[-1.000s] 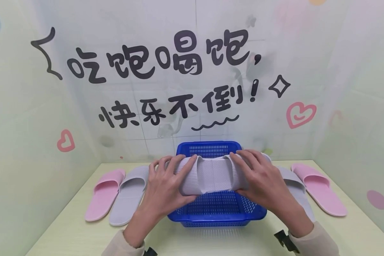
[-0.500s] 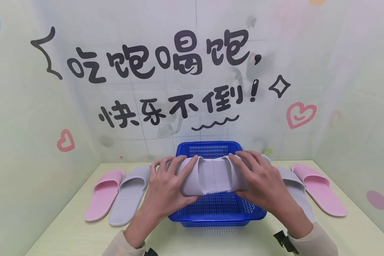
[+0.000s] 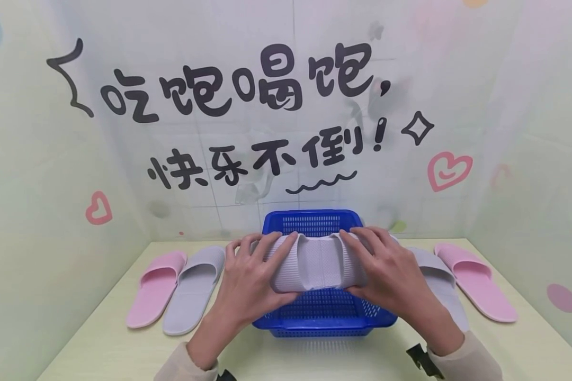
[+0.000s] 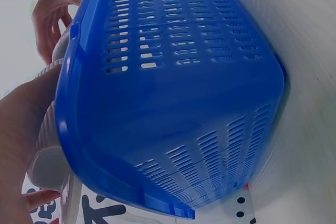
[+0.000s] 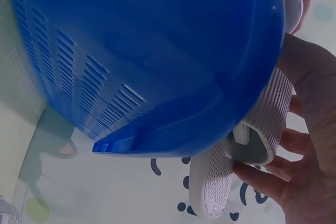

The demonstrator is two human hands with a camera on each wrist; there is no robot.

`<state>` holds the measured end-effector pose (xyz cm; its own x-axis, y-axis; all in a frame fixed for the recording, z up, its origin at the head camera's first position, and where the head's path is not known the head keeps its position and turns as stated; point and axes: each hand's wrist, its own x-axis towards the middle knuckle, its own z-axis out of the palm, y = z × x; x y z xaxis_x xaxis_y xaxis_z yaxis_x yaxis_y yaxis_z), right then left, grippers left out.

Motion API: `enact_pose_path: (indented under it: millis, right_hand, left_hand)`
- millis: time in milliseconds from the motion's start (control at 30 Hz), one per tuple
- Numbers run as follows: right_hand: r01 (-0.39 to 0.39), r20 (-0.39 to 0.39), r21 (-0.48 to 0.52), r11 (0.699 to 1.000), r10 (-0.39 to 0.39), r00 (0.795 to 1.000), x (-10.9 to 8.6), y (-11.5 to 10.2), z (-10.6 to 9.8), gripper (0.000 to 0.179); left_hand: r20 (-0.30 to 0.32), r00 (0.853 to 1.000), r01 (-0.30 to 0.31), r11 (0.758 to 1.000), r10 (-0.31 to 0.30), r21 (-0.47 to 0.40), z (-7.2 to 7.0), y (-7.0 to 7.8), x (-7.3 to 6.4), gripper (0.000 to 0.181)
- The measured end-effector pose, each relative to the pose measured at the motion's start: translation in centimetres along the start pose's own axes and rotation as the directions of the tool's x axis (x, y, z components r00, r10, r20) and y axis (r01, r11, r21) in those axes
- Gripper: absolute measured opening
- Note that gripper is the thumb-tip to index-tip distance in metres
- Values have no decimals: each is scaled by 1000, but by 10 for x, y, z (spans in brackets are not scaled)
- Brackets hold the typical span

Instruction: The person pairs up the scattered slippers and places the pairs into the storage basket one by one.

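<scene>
Two pale grey slippers (image 3: 320, 262) with ribbed straps are held crosswise over the blue plastic basket (image 3: 321, 332), their straps facing each other. My left hand (image 3: 250, 280) grips the left strap, fingers over the top and thumb underneath. At the other end, my right hand (image 3: 388, 272) holds the right strap the same way. In the right wrist view a ribbed strap (image 5: 274, 109) shows beside the basket rim, with the right-hand fingers around it. The left wrist view has the basket wall (image 4: 168, 98) hiding much of the slippers.
On the left of the table (image 3: 100, 338) lie a pink slipper (image 3: 154, 296) and a grey slipper (image 3: 190, 296). Another grey slipper (image 3: 440, 280) and a pink slipper (image 3: 488, 296) lie on the right. A printed wall (image 3: 286, 116) closes off the back.
My hands have come slightly closer together, and the gap between the two straps has narrowed. The basket and the slippers on the table stay put.
</scene>
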<state>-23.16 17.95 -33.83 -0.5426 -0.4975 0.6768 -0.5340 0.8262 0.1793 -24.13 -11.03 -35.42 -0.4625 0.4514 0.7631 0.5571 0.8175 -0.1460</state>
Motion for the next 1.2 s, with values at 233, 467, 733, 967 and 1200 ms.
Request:
enact_pose_path:
  millis: [233, 467, 733, 967, 1200]
  right_hand:
    - [17, -11, 10, 1000, -16, 1000, 0, -1, 1, 112]
    - [2, -22, 3, 1000, -2, 1000, 0, -2, 0, 112]
    - [41, -41, -12, 999, -41, 998, 2, -5, 4, 112]
    - [16, -47, -3, 1000, -16, 999, 2, -10, 5, 111]
    - [50, -68, -17, 999, -51, 996, 3, -13, 9, 108]
  left_hand:
    - [7, 1000, -7, 1000, 7, -9, 0, 1, 0, 107]
    - [-13, 1000, 4, 1000, -5, -26, 2, 3, 0, 109]
    - [-9, 1000, -3, 1000, 2, -23, 2, 5, -1, 109]
    - [-26, 1000, 0, 999, -1, -45, 3, 7, -2, 107]
    - [-24, 1000, -16, 999, 15, -52, 3, 12, -2, 105]
